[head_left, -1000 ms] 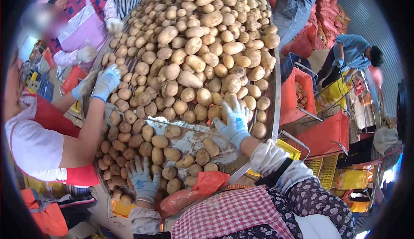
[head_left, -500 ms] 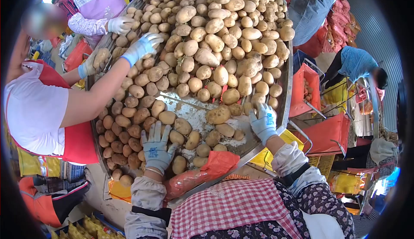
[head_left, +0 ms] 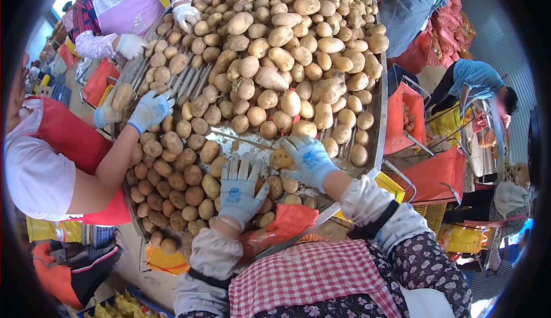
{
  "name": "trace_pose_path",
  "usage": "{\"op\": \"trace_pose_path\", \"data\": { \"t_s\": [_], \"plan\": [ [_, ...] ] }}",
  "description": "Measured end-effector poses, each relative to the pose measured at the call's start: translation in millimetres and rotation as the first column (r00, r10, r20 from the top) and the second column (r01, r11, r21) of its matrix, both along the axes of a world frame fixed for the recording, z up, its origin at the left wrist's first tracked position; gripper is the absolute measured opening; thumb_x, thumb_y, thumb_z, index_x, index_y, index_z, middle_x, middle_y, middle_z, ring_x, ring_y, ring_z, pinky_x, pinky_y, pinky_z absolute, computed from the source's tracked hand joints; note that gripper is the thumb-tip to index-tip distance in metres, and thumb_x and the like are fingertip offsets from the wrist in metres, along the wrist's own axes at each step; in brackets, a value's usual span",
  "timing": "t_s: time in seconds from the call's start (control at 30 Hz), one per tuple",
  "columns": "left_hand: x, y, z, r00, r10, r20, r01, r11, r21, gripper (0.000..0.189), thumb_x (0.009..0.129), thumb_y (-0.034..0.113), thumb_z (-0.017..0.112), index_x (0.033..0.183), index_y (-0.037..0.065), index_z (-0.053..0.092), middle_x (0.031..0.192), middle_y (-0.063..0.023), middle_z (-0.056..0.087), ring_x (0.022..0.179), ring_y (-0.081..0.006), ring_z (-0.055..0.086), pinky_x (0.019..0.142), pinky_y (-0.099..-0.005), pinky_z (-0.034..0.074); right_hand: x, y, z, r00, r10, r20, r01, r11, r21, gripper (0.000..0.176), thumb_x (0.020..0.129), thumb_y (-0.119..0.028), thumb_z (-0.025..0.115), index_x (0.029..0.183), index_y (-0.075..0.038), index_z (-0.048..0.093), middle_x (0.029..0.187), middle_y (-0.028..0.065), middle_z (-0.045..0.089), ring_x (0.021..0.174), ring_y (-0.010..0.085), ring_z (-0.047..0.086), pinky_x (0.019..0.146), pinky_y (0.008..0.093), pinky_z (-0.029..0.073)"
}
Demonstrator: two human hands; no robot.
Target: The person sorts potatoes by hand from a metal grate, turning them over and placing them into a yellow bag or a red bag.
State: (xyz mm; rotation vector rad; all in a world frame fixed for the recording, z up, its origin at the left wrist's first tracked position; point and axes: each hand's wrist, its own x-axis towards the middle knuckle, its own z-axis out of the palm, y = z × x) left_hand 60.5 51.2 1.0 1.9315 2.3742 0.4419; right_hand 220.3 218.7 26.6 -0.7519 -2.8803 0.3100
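Steel, scuffed and dusty, shows bare at the near end of the sorting tray [head_left: 379, 111], and everything else sits around that tray. Over its near end the left hand [head_left: 238, 189], in a pale blue glove, lies flat with its fingers spread wide on a cluster of small potatoes [head_left: 195, 194]. Just beside it, toward the tray's right rim, the right hand [head_left: 310, 158] curls gloved fingers and thumb around one potato [head_left: 280, 158] at the edge of the bare patch. Farther up the tray a deep potato heap [head_left: 287, 43] fills it from rim to rim. Along the tray's left rim a co-worker's blue-gloved hand [head_left: 150, 110] rests on the potatoes, and higher along that rim another person's white glove [head_left: 186, 14] touches the heap. An orange mesh bag [head_left: 287, 221] hangs over the tray's near rim, and red crates [head_left: 404, 117] stand beyond its right rim.
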Motion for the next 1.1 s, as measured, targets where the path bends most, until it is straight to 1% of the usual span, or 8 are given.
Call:
{"op": "trace_pose_path", "data": {
  "t_s": [0.2, 0.27, 0.47, 0.6, 0.8, 0.93, 1.0, 1.1],
  "plan": [
    [-37, -39, -10, 0.961, 0.276, 0.000, -0.276, 0.961, -0.034, 0.064, 0.083, 0.042, 0.059, 0.139, 0.015, 0.043, 0.146, -0.0198, 0.034, 0.135, -0.0402, 0.029, 0.113, -0.0514, 0.017, -5, 12, 19, 0.937, 0.026, 0.349, 0.086, 0.950, -0.300, 0.073, 0.073, -0.044, 0.074, 0.128, -0.004, 0.047, 0.119, 0.0206, 0.054, 0.111, 0.0330, 0.055, 0.093, 0.0424, 0.044],
    [-43, -53, -25, 0.982, 0.179, -0.062, -0.177, 0.984, 0.030, 0.066, 0.082, 0.042, 0.059, 0.141, 0.016, 0.042, 0.147, -0.0207, 0.031, 0.136, -0.0403, 0.028, 0.114, -0.0514, 0.015, 22, 7, -14, 0.962, -0.048, -0.268, -0.039, 0.949, -0.311, 0.073, 0.071, -0.036, 0.078, 0.128, -0.004, 0.046, 0.123, 0.0219, 0.053, 0.114, 0.0356, 0.054, 0.097, 0.0427, 0.043],
    [-56, -11, -19, 0.938, 0.310, -0.156, -0.315, 0.949, -0.013, 0.068, 0.084, 0.040, 0.056, 0.143, 0.011, 0.038, 0.148, -0.0205, 0.031, 0.137, -0.0389, 0.026, 0.115, -0.0498, 0.013, 51, -17, -20, 0.789, -0.324, -0.522, -0.066, 0.800, -0.596, 0.085, 0.068, -0.029, 0.084, 0.134, 0.000, 0.038, 0.128, 0.0150, 0.051, 0.119, 0.0266, 0.051, 0.100, 0.0378, 0.042],
    [-38, 0, -27, 0.869, 0.443, -0.220, -0.426, 0.897, 0.121, 0.062, 0.086, 0.035, 0.054, 0.139, 0.007, 0.041, 0.147, -0.0206, 0.033, 0.134, -0.0401, 0.030, 0.113, -0.0500, 0.019, 63, -31, -2, 0.570, -0.628, -0.530, -0.323, 0.421, -0.847, 0.073, 0.078, -0.031, 0.077, 0.133, -0.001, 0.040, 0.124, 0.0075, 0.051, 0.116, 0.0171, 0.049, 0.099, 0.0330, 0.041],
    [10, -39, 20, 0.999, -0.017, -0.045, 0.012, 0.995, -0.098, 0.052, 0.086, 0.031, 0.053, 0.130, 0.003, 0.050, 0.136, -0.0223, 0.044, 0.127, -0.0422, 0.039, 0.106, -0.0499, 0.030, 91, -24, -12, 0.527, -0.829, -0.188, -0.557, -0.170, -0.813, 0.060, 0.089, -0.034, 0.064, 0.132, 0.000, 0.042, 0.120, 0.0062, 0.054, 0.111, 0.0133, 0.051, 0.094, 0.0298, 0.043],
    [-2, -28, 26, 0.962, 0.256, 0.093, -0.209, 0.912, -0.352, 0.037, 0.085, 0.028, 0.055, 0.112, 0.004, 0.060, 0.118, -0.0200, 0.057, 0.109, -0.0394, 0.051, 0.095, -0.0488, 0.040, 94, -24, 20, 0.511, -0.775, -0.372, -0.392, 0.175, -0.903, 0.061, 0.085, -0.037, 0.068, 0.128, 0.000, 0.044, 0.117, 0.0077, 0.055, 0.111, 0.0151, 0.051, 0.093, 0.0296, 0.043],
    [19, -8, 35, 0.997, 0.076, -0.005, -0.075, 0.987, 0.146, 0.036, 0.085, 0.028, 0.054, 0.111, 0.006, 0.061, 0.116, -0.0193, 0.058, 0.111, -0.0393, 0.050, 0.096, -0.0473, 0.040, 94, -21, 10, 0.536, -0.713, -0.452, -0.277, 0.357, -0.892, 0.067, 0.083, -0.036, 0.072, 0.131, 0.000, 0.043, 0.119, 0.0091, 0.054, 0.111, 0.0162, 0.050, 0.094, 0.0312, 0.043],
    [28, 8, 25, 0.999, -0.030, -0.010, 0.031, 0.994, 0.101, 0.041, 0.083, 0.027, 0.056, 0.118, 0.006, 0.057, 0.124, -0.0206, 0.052, 0.119, -0.0397, 0.044, 0.102, -0.0498, 0.033, 101, -16, 20, 0.632, -0.667, -0.394, -0.121, 0.417, -0.901, 0.064, 0.085, -0.034, 0.069, 0.130, 0.003, 0.042, 0.118, 0.0113, 0.054, 0.111, 0.0167, 0.049, 0.095, 0.0310, 0.042]
  ]
}}
